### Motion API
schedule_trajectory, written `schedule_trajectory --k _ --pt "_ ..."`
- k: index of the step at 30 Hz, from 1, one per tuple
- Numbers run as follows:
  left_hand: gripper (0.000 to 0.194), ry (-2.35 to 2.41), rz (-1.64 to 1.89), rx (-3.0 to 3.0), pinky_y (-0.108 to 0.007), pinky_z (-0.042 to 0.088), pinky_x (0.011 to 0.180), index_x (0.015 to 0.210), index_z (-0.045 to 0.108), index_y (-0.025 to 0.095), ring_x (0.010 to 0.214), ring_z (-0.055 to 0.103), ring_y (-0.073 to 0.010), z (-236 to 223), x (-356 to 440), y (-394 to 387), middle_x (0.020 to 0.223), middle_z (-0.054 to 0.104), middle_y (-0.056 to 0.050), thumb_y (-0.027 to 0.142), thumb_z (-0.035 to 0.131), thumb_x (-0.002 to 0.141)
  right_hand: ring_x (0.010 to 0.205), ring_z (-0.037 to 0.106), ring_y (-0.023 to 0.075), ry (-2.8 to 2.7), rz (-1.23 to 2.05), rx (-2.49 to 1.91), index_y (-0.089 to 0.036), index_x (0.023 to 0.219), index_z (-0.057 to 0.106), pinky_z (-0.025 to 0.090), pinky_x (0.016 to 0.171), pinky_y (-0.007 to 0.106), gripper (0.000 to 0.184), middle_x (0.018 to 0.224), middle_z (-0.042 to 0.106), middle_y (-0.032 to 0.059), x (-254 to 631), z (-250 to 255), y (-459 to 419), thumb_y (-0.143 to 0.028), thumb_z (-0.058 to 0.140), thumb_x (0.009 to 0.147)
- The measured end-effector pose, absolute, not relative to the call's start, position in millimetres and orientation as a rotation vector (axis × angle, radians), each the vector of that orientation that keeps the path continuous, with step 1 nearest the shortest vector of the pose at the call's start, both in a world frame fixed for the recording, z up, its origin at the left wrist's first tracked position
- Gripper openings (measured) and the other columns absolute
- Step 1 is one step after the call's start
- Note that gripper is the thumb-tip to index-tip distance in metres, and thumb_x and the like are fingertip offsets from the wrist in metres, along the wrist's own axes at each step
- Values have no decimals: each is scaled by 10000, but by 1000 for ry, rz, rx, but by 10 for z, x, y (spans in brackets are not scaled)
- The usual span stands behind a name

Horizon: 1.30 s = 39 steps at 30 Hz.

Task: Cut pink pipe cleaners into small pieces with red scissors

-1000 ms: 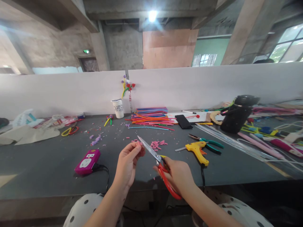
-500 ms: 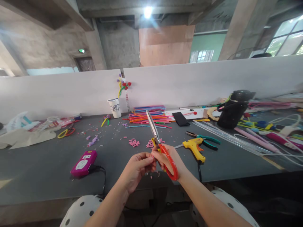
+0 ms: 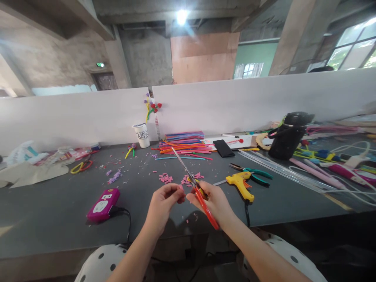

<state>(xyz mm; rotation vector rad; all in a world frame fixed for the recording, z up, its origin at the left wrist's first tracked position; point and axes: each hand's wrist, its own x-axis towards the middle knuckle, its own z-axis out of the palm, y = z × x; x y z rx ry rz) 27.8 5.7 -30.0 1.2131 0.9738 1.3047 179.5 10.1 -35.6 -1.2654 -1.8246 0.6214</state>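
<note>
In front of me, my left hand (image 3: 162,204) pinches a small pink piece (image 3: 181,188) between thumb and fingertips. My right hand (image 3: 219,203), just right of it, is closed around red-handled scissors (image 3: 206,209), whose blades point up and away to the left. Something yellow shows by the right fingers, but I cannot make out what it is. Beyond the hands lie two small heaps of cut pink pieces (image 3: 166,178). A few tiny scraps (image 3: 187,221) are scattered on the table below the hands.
Behind the heaps lies a stack of coloured pipe cleaners (image 3: 185,145). A yellow glue gun (image 3: 241,185), green-handled pliers (image 3: 258,176), a black phone (image 3: 223,148) and a black thermos (image 3: 289,137) are to the right. Leftward are a magenta box (image 3: 103,205) with a cable and a paper cup (image 3: 142,136).
My hands have moved apart, the left going a little leftward with the pink piece. The scissors have turned in my right hand and their blades now tip lower and further left.
</note>
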Motion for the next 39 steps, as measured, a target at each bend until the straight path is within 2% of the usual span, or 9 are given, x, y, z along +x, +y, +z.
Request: schedule_trajectory --k 5,11,22,39 --pt "89 908 1496 1134 -205 394 600 675 608 147 594 513 -92 -225 113 86 633 593 9 232 619 699 495 476 123 -2031 374 -1367 -219 741 471 299 476 204 232 549 521 -49 1805 -376 -10 -429 555 691" --pt "93 869 1573 1109 -211 389 576 646 596 143 576 496 -97 -177 81 68 597 559 12 221 627 685 550 533 164 -2164 133 -1479 -206 757 495 279 486 230 287 589 560 -13 1806 -502 -67 -480 547 688" --pt "100 821 1579 1086 -203 374 570 625 587 145 570 482 -91 -173 96 60 593 547 16 215 625 686 583 568 175 -2169 8 -1449 -187 769 517 302 527 246 285 647 612 23 1799 -543 -85 -468 478 746" --pt "95 816 1567 1076 -209 371 574 638 590 143 576 487 -90 -184 92 57 598 549 17 212 624 694 543 568 171 -2196 -13 -1463 -193 725 505 279 497 245 283 594 598 16 1797 -546 -73 -463 434 768"
